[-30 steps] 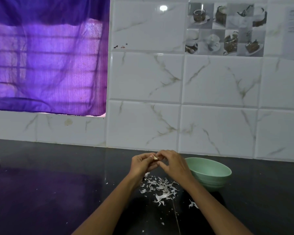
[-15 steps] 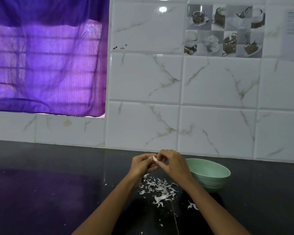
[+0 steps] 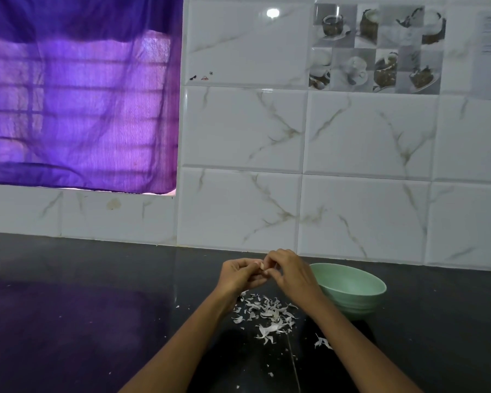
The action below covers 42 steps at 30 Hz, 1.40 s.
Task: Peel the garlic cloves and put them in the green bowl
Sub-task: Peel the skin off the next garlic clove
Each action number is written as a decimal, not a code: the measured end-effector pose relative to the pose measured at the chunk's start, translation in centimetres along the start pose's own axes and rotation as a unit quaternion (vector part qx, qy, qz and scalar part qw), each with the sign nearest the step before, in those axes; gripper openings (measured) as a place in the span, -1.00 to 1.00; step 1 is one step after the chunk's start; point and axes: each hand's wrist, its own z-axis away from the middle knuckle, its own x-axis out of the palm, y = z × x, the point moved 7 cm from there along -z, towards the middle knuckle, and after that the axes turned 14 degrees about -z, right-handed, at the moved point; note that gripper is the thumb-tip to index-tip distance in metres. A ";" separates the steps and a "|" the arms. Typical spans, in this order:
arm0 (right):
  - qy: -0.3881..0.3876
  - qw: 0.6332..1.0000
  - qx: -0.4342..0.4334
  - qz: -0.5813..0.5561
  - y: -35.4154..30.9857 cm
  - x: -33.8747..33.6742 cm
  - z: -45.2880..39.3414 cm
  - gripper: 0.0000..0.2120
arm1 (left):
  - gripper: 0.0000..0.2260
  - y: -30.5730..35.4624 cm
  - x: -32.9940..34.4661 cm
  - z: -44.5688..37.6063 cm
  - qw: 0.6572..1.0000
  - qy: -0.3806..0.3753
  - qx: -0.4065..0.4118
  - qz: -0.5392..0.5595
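A small pale garlic clove (image 3: 262,266) is pinched between the fingertips of both hands, held above the black counter. My left hand (image 3: 240,275) grips it from the left, and my right hand (image 3: 288,272) has its fingers curled over it from the right. Most of the clove is hidden by the fingers. The green bowl (image 3: 352,289) stands just right of my right hand, by the wall; its inside is not visible. A heap of white garlic skins (image 3: 265,313) lies on the counter under the hands.
The black counter (image 3: 82,321) runs left and right, backed by a white tiled wall (image 3: 366,211). A purple curtain (image 3: 77,103) covers the window at upper left. A loose skin scrap (image 3: 322,342) lies near my right forearm.
The hands stay together over the skins, with the fingers closing more over the clove, so less of it shows. The view has shifted slightly.
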 end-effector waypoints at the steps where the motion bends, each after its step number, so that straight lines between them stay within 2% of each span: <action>1: 0.002 1.000 0.005 0.001 0.1 -0.1 0.0 -0.95 | -0.88 0.0 0.1 0.1 1.000 -0.003 -0.001 0.002; 11: 0.035 0.999 0.019 -0.019 0.4 -0.9 0.1 -0.96 | -0.83 0.1 0.2 0.4 1.000 -0.010 -0.007 0.021; 23: 0.049 0.987 0.059 -0.143 0.7 -0.8 -0.1 -0.78 | -0.81 0.5 -0.1 0.7 0.999 0.008 -0.001 0.038; 33: 0.057 0.988 0.057 -0.130 0.4 -1.1 0.1 -0.73 | -0.80 0.8 -0.1 1.0 1.000 0.011 0.007 0.012; 42: 0.029 0.994 0.049 -0.098 0.3 -0.7 -0.1 -0.75 | -0.82 0.7 -0.2 0.9 1.000 0.012 0.010 0.007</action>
